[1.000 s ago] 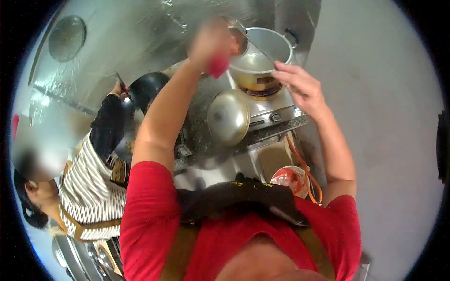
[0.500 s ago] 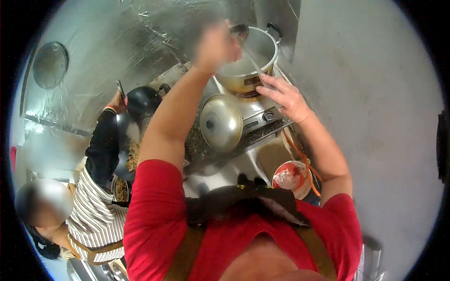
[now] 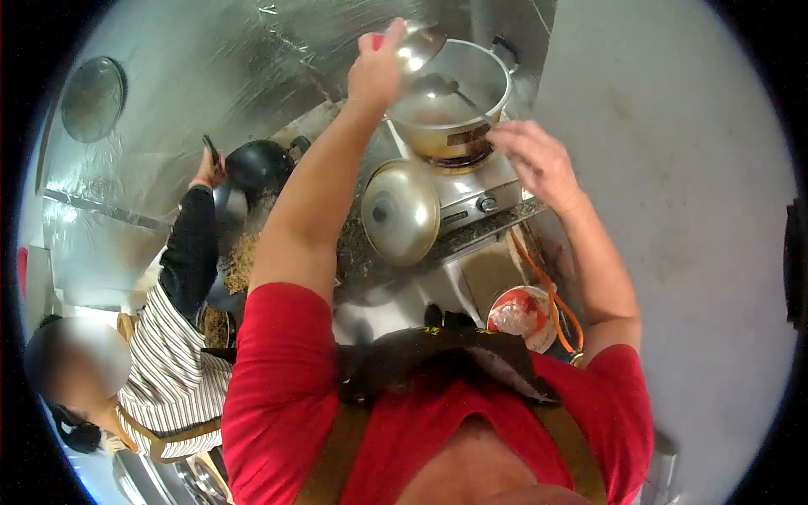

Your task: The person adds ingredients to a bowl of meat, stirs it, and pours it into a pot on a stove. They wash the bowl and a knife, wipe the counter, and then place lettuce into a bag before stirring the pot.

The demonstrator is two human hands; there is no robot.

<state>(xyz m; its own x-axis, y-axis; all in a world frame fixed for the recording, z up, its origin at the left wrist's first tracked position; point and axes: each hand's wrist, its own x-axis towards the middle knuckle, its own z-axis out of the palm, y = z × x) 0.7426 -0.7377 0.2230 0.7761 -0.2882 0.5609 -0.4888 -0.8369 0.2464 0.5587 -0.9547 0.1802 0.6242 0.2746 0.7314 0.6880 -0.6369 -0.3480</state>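
Observation:
At the pot's far left rim my left hand (image 3: 377,74) is closed on a shiny metal bowl (image 3: 423,49), which is tilted. A large metal pot (image 3: 502,91) stands on the gas stove (image 3: 484,187). Inside it is the head of a ladle (image 3: 438,85), its dark handle slanting toward the near right rim. My right hand (image 3: 539,162) is by that rim, fingers closed around the handle's end, partly hidden. The pot's contents look pale and hazy.
A metal lid (image 3: 402,215) leans left of the stove. Farther left, a co-worker's hand (image 3: 209,168) holds a utensil near a black wok (image 3: 259,168) and brown crumbly food (image 3: 242,263). A red-and-white bucket (image 3: 523,318) and an orange hose (image 3: 551,290) are below the counter.
The ladle head has moved from the upper rim, near my left hand, down into the pot. My right hand has shifted slightly right. The bowl in my left hand now shows clearly.

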